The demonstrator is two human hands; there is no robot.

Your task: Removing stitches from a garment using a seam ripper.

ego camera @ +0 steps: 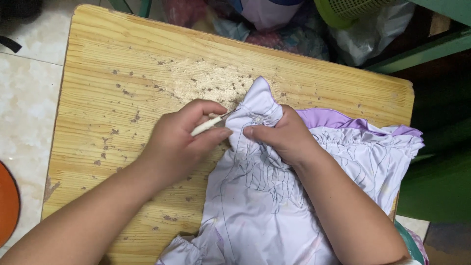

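left hand (179, 142) is curling closed around a slim white-handled tool with a thin metal tip (208, 123), thumb on top, index finger underneath; grip is pinching the handle. the metal tip is pointing right and reaching into the gathered edge of the cloth; its very end is too small to make out.

right hand (284, 135) is lying on the pale lilac garment of thin fabric with dark line drawings (260, 196), fingers bent shut and bunching a fold of it, thumb pressing the fold just beside the tool tip. grip is clamping the cloth.

the garment is sitting on the right half of the scuffed light wooden worktop (122, 83), spreading from the middle down to the near edge. a ruffled corner is sticking up above the right hand. a band of deeper purple fabric (328, 118) is showing along its upper right side, with a shirred, gathered strip just below it. part of the cloth is hanging over the right edge of the worktop.

the worktop is showing dark specks and a worn patch near its far middle.

around it: pale tiled floor (29, 98) at left, an orange rounded object (7, 203) at the lower left edge, bundles of mixed cloth and plastic bags (274, 24) beyond the far edge, a green mesh basket (343, 10) at top right.
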